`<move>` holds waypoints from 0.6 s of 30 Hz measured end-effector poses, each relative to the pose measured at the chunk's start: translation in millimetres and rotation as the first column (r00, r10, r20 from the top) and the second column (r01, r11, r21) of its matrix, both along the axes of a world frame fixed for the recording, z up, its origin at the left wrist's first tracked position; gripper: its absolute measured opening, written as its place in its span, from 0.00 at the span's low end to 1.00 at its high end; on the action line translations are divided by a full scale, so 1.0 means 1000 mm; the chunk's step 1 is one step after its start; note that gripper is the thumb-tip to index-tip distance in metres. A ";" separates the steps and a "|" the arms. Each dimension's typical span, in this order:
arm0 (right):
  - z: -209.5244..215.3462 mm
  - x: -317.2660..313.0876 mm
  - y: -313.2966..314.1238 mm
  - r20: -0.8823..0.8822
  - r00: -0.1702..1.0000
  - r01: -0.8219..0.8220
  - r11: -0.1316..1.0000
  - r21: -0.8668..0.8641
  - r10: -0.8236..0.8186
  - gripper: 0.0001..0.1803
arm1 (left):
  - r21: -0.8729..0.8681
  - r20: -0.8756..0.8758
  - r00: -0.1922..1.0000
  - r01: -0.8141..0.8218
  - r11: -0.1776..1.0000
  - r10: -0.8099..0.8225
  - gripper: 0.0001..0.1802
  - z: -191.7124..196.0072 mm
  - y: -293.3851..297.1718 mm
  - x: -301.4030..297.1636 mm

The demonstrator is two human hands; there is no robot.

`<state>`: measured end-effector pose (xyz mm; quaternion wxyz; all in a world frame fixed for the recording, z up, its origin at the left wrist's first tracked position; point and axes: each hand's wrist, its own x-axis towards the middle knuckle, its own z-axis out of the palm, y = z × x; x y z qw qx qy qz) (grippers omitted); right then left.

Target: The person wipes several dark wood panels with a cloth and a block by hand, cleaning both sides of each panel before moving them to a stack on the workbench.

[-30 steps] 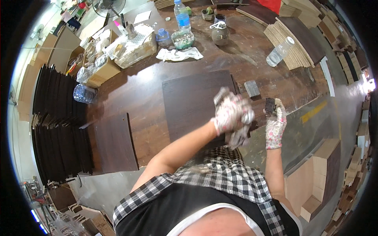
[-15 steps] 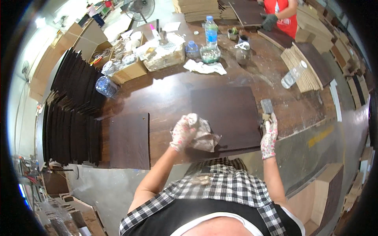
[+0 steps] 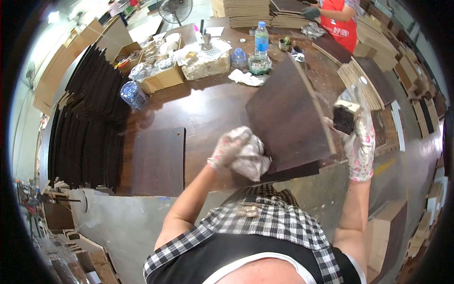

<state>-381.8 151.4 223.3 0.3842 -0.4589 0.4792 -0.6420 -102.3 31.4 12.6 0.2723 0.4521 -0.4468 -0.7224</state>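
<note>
A dark brown panel (image 3: 288, 118) is tilted up from the table in front of me, its right edge raised. Another dark panel (image 3: 302, 171) shows beneath its near edge. My left hand (image 3: 231, 147), in a floral glove, is closed round a crumpled whitish cloth (image 3: 253, 158) at the raised panel's lower left corner. Beside the right edge is my gloved right hand (image 3: 362, 146), closed on a brush (image 3: 344, 119) with a dark, blocky end and a pale part above. Whether its fingers also touch the panel edge I cannot tell.
Another panel (image 3: 158, 161) lies flat to the left, next to tall stacks of dark panels (image 3: 87, 142). Along the back stand a cluttered box (image 3: 163, 80), a water bottle (image 3: 261, 40) and a glass jar (image 3: 259, 65). A clear bottle (image 3: 352, 92) lies right; a co-worker in red (image 3: 338, 23) stands beyond.
The panel has gone from lying flat to tilted up. My right hand has moved right and up with the brush, turning its dark end toward me. The cloth has shifted slightly right.
</note>
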 end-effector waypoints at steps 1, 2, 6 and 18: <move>0.007 0.016 -0.004 0.009 1.000 -0.022 0.999 -0.041 0.023 0.43 | -0.304 0.249 0.968 0.046 0.952 0.033 0.26 -0.003 -0.016 0.018; 0.003 0.021 -0.007 0.022 1.000 -0.017 0.997 -0.077 0.019 0.42 | -0.299 0.348 0.925 -0.044 0.953 0.152 0.30 0.002 -0.029 0.042; -0.058 -0.002 -0.020 0.343 0.939 0.005 1.000 -0.001 -0.004 0.33 | 0.002 -0.565 0.811 -0.182 0.983 0.151 0.33 0.096 -0.038 0.095; -0.236 -0.065 0.002 0.594 0.783 0.040 0.967 0.252 -0.187 0.17 | -0.152 0.026 0.990 -0.131 0.980 0.136 0.41 0.018 -0.024 0.113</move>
